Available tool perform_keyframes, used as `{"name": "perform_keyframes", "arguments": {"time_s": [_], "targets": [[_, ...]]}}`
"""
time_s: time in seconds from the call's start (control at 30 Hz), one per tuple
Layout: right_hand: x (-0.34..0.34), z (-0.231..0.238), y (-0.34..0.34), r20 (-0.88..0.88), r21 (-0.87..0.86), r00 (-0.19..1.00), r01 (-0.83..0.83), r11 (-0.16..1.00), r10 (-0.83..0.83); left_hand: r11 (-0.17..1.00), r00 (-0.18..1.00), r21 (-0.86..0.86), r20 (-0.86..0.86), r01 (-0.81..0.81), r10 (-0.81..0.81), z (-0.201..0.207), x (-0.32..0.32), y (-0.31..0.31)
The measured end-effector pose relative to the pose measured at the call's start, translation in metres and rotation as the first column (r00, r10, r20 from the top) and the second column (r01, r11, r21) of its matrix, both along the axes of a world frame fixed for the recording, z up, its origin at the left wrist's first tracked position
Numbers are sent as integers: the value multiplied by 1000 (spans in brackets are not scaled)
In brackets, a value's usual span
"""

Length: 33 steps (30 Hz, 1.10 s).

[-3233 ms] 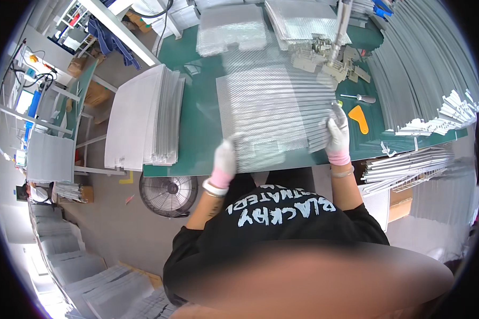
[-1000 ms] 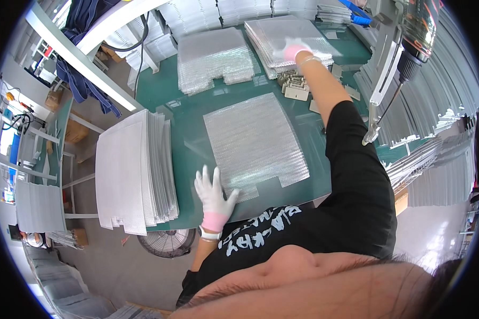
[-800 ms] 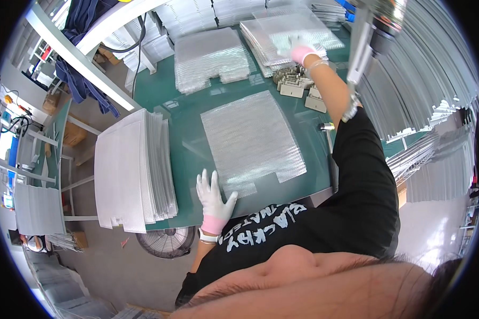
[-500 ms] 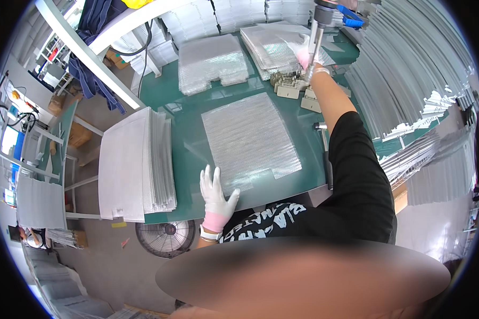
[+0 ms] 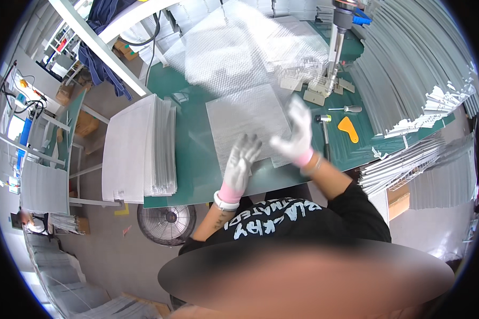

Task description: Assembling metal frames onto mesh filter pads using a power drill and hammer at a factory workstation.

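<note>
A translucent ribbed plastic sheet [image 5: 245, 114] with a notched near edge lies on the green tabletop before me. My left hand [image 5: 242, 162], in a white glove with a pink cuff, is over its near edge, fingers stretched out. Nothing shows in it. At the sheet's right side hovers my right hand [image 5: 297, 135], likewise gloved, thumb and fingers apart and holding nothing. Another translucent sheet [image 5: 223, 53], smeared by motion, spreads over the far stacks of sheets. Whether it touches them I cannot tell.
Stacked white sheets [image 5: 130, 149] stand at the left, and tall grey sheets [image 5: 410, 69] at the right. Beige blocks [image 5: 315, 94] sit under a metal tool [image 5: 338, 45]. A hammer [image 5: 324, 135], screwdriver [image 5: 348, 109] and yellow scraper [image 5: 348, 129] lie right. A fan [image 5: 166, 224] is on the floor.
My right hand has come back from the far blocks to the near sheet. The left has moved right and forward. A blurred sheet now spreads over the far stacks.
</note>
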State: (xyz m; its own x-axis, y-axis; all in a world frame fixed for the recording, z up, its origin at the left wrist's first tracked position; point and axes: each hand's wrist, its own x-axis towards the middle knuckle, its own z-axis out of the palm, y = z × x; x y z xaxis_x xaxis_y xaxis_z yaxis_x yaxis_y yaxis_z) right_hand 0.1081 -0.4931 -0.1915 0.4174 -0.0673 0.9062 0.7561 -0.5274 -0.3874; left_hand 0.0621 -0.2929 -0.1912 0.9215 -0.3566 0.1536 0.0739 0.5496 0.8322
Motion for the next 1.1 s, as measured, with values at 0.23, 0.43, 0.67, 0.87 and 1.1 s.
{"name": "perform_keyframes", "arguments": {"time_s": [0.23,0.43,0.67,0.87,1.1], "targets": [[-68,42,-11,-283,-398,859,300,867,-427,820,865,273,166,-503,474,-7,17,37],[-53,24,-42,-751,-252,595,142,957,-286,560,791,585,268,-587,550,-22,17,44],[-34,-15,-37,-733,-278,605,149,949,-310,-68,811,818,574,-571,112,-37,31,48],[-24,-53,-33,-781,-429,452,114,896,-431,-236,864,845,502,-480,40,-64,42,49],[-24,-62,-40,-732,-430,562,55,901,-384,-194,869,856,494,-480,27,-70,46,57]]}}
